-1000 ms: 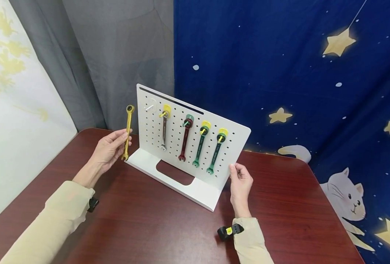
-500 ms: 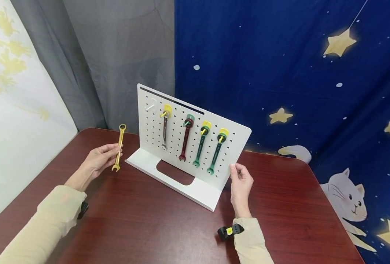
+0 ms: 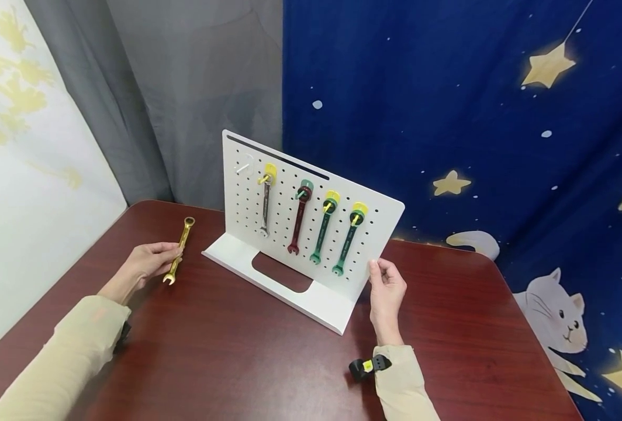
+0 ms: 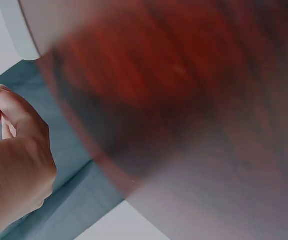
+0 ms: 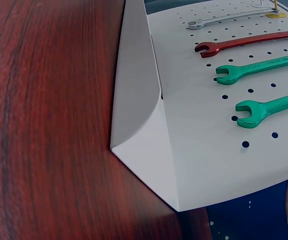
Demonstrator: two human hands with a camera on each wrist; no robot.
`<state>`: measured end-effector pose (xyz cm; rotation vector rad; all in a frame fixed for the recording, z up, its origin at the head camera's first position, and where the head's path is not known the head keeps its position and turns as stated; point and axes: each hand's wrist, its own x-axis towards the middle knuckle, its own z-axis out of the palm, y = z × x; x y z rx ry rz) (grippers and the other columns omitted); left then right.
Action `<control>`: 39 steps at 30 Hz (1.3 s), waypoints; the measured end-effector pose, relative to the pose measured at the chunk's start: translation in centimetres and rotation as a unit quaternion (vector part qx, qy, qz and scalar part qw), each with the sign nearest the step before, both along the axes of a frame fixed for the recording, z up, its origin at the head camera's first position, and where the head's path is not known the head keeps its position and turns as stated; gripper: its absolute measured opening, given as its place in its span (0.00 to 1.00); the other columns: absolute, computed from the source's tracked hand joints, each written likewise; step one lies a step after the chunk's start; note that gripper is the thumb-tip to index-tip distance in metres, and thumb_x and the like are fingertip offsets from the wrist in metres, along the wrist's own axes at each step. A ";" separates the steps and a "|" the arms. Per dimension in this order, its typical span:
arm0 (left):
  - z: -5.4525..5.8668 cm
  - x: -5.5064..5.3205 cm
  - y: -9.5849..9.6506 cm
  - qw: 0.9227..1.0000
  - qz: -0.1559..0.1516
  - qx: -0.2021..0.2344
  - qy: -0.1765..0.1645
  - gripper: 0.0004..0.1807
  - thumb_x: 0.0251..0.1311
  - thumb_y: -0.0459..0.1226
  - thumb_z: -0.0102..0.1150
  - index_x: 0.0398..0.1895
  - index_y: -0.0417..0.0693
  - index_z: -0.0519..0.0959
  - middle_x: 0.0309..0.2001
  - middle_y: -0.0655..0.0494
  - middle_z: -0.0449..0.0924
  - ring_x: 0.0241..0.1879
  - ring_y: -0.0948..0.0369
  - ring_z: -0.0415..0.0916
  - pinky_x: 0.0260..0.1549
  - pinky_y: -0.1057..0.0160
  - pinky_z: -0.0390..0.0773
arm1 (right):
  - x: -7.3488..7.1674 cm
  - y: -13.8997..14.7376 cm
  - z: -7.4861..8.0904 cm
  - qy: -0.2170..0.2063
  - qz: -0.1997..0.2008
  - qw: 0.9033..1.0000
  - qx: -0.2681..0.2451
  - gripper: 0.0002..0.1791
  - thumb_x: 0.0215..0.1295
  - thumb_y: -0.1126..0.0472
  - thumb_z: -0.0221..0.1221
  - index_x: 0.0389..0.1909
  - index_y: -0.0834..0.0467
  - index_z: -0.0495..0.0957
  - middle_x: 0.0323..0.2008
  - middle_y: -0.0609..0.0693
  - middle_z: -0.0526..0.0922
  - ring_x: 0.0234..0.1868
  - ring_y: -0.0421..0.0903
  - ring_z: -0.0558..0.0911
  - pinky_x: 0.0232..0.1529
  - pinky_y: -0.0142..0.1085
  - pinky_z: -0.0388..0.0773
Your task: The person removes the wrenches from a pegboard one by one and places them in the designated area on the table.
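Observation:
My left hand (image 3: pixel 148 264) pinches a gold wrench (image 3: pixel 180 248) by its middle, left of a white pegboard stand (image 3: pixel 231 255). The wrench leans with its ring end up and its open jaw down. In the left wrist view, only a bit of the wrench shows past my fingertips (image 4: pixel 6 100). With thumb and fingers my right hand (image 3: pixel 387 295) holds the board's right edge. On the board hang a silver wrench (image 3: pixel 266 207), a dark red wrench (image 3: pixel 298 225) and two green wrenches (image 3: pixel 320 237), each on a hook. At upper left a white hook (image 3: pixel 243 168) carries nothing.
The stand rests on a dark red wooden table (image 3: pixel 211 356), its base toward me. Behind hang a grey curtain (image 3: pixel 206 76) and a blue starry curtain (image 3: pixel 374 88). A pale panel (image 3: pixel 42 193) borders the table's left side.
My left hand has moved left and down with the gold wrench, away from the board. My right hand has stayed at the board's edge. The head view has shifted slightly.

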<state>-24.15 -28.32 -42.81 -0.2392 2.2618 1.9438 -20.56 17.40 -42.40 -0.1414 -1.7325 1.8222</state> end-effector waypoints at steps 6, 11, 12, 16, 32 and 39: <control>-0.7 0.0 -0.6 0.998 0.002 -0.061 -0.002 0.07 0.61 0.38 0.59 0.40 0.47 0.80 0.23 0.74 0.79 0.25 0.77 0.76 0.26 0.76 0.78 | 0.0 0.1 0.1 -0.007 -0.002 1.000 0.003 0.13 0.61 0.64 0.61 0.37 0.73 0.77 0.22 0.39 0.75 0.25 0.40 0.72 0.28 0.25 0.74; -0.9 -0.1 -0.9 0.990 -0.005 -0.137 -0.006 0.24 0.61 0.39 0.59 0.53 0.27 0.72 0.23 0.71 0.79 0.24 0.76 0.76 0.27 0.74 0.79 | -0.1 0.0 0.1 0.000 0.000 1.000 -0.008 0.12 0.61 0.65 0.62 0.37 0.73 0.77 0.21 0.39 0.74 0.24 0.37 0.72 0.27 0.23 0.72; -0.9 -0.1 -0.9 0.988 -0.007 -0.154 -0.008 0.24 0.62 0.39 0.59 0.53 0.27 0.72 0.24 0.70 0.80 0.25 0.76 0.76 0.27 0.73 0.79 | -0.1 0.0 0.0 0.004 0.001 1.000 -0.012 0.12 0.61 0.65 0.62 0.36 0.73 0.77 0.21 0.39 0.74 0.24 0.35 0.71 0.27 0.22 0.72; -1.1 -0.1 -1.0 0.980 -0.011 -0.198 -0.013 0.23 0.61 0.40 0.59 0.50 0.28 0.74 0.25 0.67 0.80 0.25 0.74 0.76 0.28 0.71 0.80 | -0.1 0.0 -0.1 0.017 0.007 1.000 -0.018 0.10 0.61 0.66 0.61 0.34 0.71 0.77 0.20 0.39 0.74 0.23 0.32 0.70 0.25 0.22 0.70; -0.7 0.3 -0.7 0.967 0.010 -0.255 -0.010 0.18 0.59 0.38 0.60 0.44 0.30 0.78 0.27 0.59 0.80 0.24 0.70 0.75 0.26 0.69 0.80 | -0.2 0.1 0.0 0.009 0.012 1.000 -0.020 0.13 0.61 0.67 0.61 0.38 0.76 0.76 0.21 0.40 0.74 0.23 0.33 0.70 0.26 0.22 0.70; -0.8 0.2 -0.4 0.959 0.020 -0.283 -0.002 0.15 0.57 0.37 0.61 0.40 0.31 0.79 0.25 0.57 0.79 0.23 0.68 0.74 0.23 0.69 0.79 | -0.3 0.1 -0.1 0.003 0.007 1.000 -0.021 0.13 0.61 0.65 0.62 0.36 0.73 0.77 0.21 0.40 0.74 0.24 0.33 0.71 0.27 0.22 0.71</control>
